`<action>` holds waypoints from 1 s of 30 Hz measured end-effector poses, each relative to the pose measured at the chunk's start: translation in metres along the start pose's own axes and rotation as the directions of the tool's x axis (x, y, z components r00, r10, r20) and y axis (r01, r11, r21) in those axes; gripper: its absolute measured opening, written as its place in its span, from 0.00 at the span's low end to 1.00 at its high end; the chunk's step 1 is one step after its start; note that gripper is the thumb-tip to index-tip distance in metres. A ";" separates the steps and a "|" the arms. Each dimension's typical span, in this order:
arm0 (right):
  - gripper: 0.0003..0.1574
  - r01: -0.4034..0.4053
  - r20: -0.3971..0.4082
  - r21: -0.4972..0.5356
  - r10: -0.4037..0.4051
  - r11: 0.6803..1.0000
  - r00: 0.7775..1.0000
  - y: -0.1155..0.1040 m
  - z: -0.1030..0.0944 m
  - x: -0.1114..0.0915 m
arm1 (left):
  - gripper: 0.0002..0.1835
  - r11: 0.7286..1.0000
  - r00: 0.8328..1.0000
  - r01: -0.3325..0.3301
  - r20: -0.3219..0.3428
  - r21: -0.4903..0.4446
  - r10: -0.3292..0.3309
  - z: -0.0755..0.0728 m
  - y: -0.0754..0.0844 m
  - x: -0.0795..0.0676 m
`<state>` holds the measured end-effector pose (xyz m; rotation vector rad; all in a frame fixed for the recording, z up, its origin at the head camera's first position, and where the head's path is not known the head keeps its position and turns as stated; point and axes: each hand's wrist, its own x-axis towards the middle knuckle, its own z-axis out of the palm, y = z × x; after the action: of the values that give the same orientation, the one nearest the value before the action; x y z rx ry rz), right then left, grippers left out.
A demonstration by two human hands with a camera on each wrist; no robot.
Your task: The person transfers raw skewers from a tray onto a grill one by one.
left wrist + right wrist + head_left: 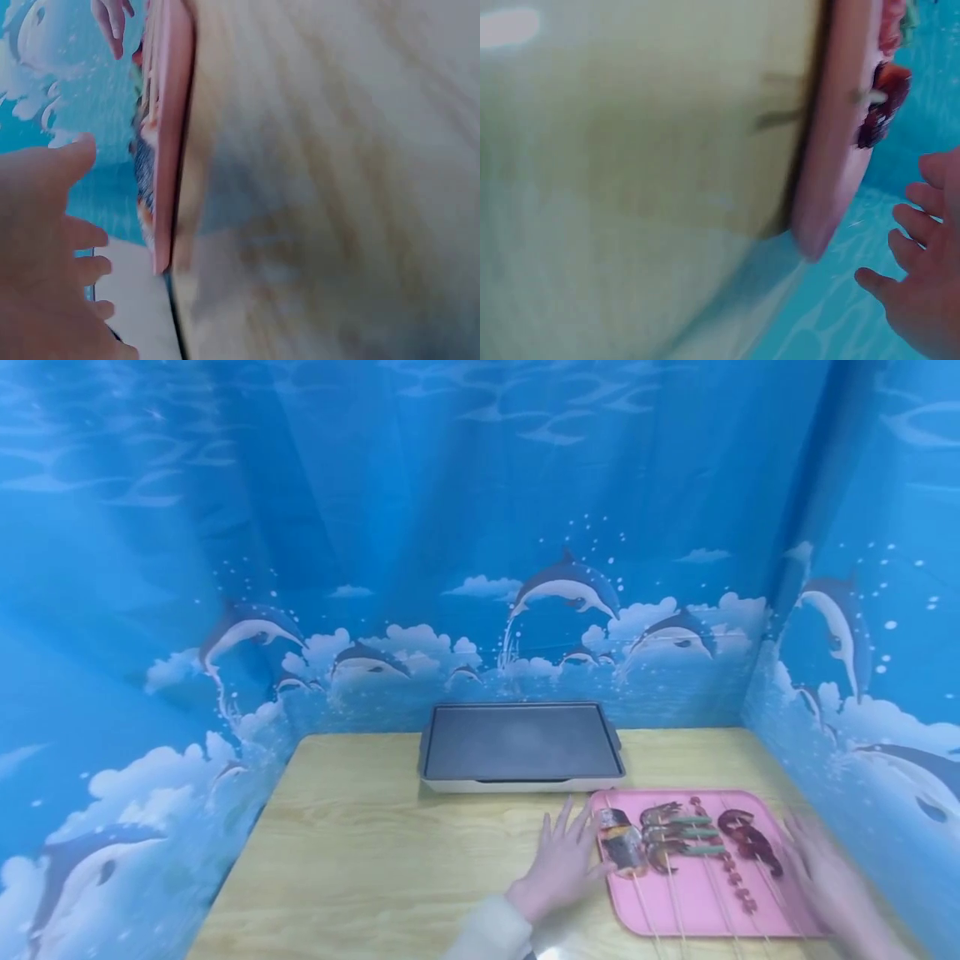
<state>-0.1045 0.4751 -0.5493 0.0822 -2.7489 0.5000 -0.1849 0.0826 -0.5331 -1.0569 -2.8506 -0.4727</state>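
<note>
both hands, left hand [557, 866] and right hand [828, 870], flank the pink tray [705, 906], fingers spread apart.

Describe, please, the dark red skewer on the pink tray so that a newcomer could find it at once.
On the light wooden table, in front of the dark rectangular griddle pan, lies a flat pink plastic tray between the person's two hands. The dark red glossy meat skewer is the rightmost item on it. Its neighbours are brownish skewers with green pieces and a squarish brown block at the left.
</note>
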 end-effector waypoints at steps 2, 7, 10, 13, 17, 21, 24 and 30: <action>0.34 -0.048 0.051 0.007 0.048 0.999 0.998 0.005 0.002 -0.004 | 0.41 1.000 0.999 0.000 0.055 0.009 -0.001 0.005 0.004 -0.001; 0.35 -0.141 0.198 0.026 0.133 0.990 0.971 0.012 0.002 -0.009 | 0.45 0.999 0.992 0.008 0.125 0.040 -0.013 0.021 0.007 -0.003; 0.36 -0.185 0.276 0.022 0.172 0.982 0.946 0.011 -0.001 -0.009 | 0.46 0.999 0.988 0.010 0.155 0.053 -0.019 0.026 0.007 -0.004; 0.36 -0.200 0.312 -0.009 0.193 0.980 0.930 0.012 -0.002 -0.007 | 0.47 0.998 0.983 0.012 0.181 0.055 -0.022 0.022 0.009 -0.005; 0.37 -0.206 0.319 -0.045 0.209 0.978 0.924 0.011 -0.004 -0.005 | 0.46 0.999 0.980 0.015 0.197 0.044 -0.024 0.013 0.010 -0.007; 0.37 -0.195 0.315 -0.043 0.198 0.980 0.928 0.008 -0.005 -0.003 | 0.47 0.999 0.980 0.016 0.196 0.045 -0.024 0.007 0.009 -0.009; 0.36 -0.175 0.298 -0.037 0.178 0.984 0.938 0.005 -0.003 -0.003 | 0.47 0.999 0.981 0.019 0.194 0.033 -0.025 0.005 0.006 -0.011; 0.37 -0.172 0.301 -0.039 0.175 0.984 0.937 -0.003 0.000 -0.006 | 0.48 1.000 0.981 0.021 0.191 0.014 -0.023 0.006 -0.001 -0.016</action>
<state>-0.0988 0.4724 -0.5506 -0.0970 -3.0783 0.5582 -0.1728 0.0737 -0.5421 -1.1279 -3.0298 -0.3740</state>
